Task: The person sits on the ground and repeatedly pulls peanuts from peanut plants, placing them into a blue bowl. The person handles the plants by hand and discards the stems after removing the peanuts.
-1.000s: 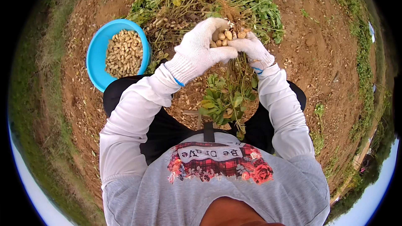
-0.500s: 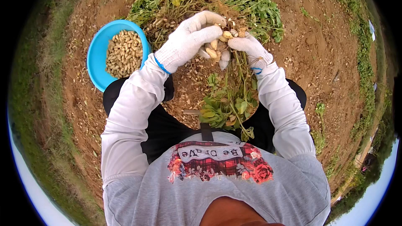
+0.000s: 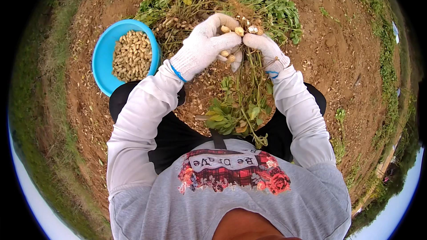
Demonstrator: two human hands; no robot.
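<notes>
Both hands wear white knitted gloves with blue cuffs and meet in front of me. My right hand (image 3: 265, 50) is closed round the stems of a pulled peanut plant (image 3: 249, 93), whose leafy end hangs down toward my lap. Its roots and several pods point up and away. My left hand (image 3: 209, 42) is closed on peanuts (image 3: 226, 54), some showing between its curled fingers, and its thumb and forefinger are at a pod (image 3: 239, 31) near the roots. Whether that pod is still attached I cannot tell.
A blue basin (image 3: 100, 64) part filled with peanuts (image 3: 132, 55) stands on the soil to the left. A heap of uprooted peanut plants (image 3: 271, 4) lies beyond my hands. My black-trousered knees (image 3: 124, 100) flank the work area. Grass strips border the brown soil (image 3: 342, 53).
My left hand has turned and shifted slightly right, its thumb now close to my right thumb. Fewer pods show in the left hand's grasp. The right hand still grips the plant.
</notes>
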